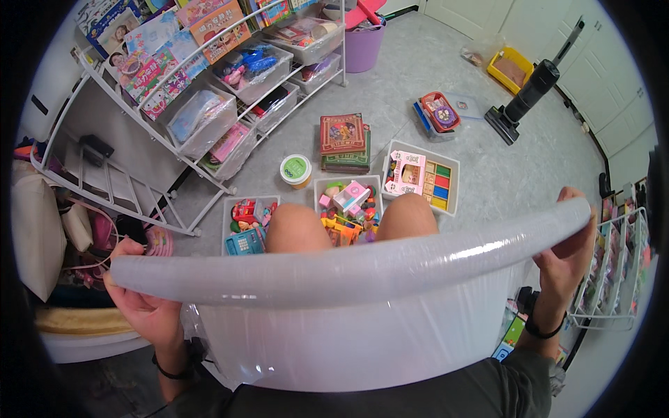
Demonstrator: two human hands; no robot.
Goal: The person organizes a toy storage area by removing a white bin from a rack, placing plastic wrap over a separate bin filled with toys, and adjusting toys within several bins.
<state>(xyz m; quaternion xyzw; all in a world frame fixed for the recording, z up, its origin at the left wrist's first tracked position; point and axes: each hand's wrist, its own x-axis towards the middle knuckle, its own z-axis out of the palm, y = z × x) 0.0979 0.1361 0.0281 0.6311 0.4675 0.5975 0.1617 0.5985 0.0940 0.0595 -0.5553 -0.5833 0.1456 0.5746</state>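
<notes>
A long roll of clear stretch film (345,279) spans the view in front of my body. My left hand (149,308) grips its left end, the thumb on top and the fingers below. At the other end, my right hand (562,261) holds the roll, raised slightly higher than the left. A sheet of film drapes from the roll over a white plastic bin (355,345) against my lap, its film wrinkled at the left side. Most of the bin's rim is hidden under the roll.
Beyond my knees stand toy bins (347,180), a lidded tub (296,170) and stacked boxed books (342,133). A white wire rack (209,188) with books and film-wrapped drawers is at left. Farther right are a stick vacuum (528,83), yellow tray (494,73) and another rack (609,271).
</notes>
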